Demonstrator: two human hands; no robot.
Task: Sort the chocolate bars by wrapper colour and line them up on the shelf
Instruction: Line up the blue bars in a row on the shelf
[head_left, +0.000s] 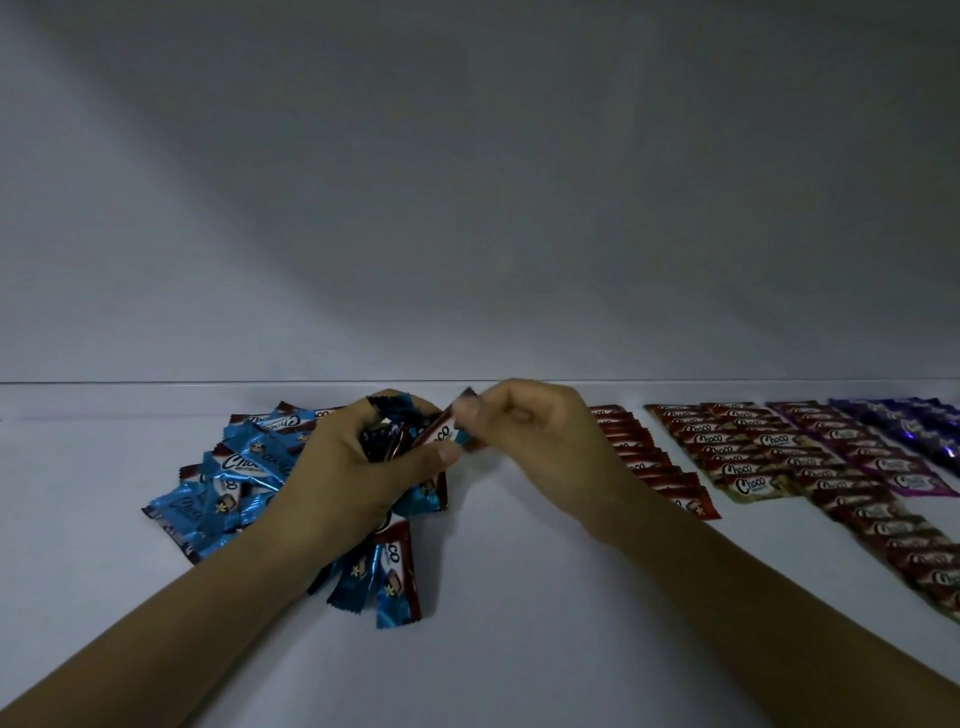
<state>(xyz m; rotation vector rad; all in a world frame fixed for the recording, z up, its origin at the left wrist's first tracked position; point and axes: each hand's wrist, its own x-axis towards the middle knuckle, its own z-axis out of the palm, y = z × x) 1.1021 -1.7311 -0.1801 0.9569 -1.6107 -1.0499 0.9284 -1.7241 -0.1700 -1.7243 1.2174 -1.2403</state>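
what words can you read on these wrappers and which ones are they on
"Choco": blue foil-wrapped chocolate bars in the loose pile.
"Choco": beige-and-brown wrapped bars in the sorted row.
"co", rest covered: blue-ended bar pinched by left hand and right hand.
Small print under the logos, red row, purple row: too blurred to read.

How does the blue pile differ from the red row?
Colour: the blue pile has blue wrappers, the red row red ones. Layout: the blue pile is a loose heap at mixed angles; the red row is a tidy overlapped line. Handling: the left hand grips bars over the blue pile; no hand holds the red row. Both carry Choco print on the white shelf.
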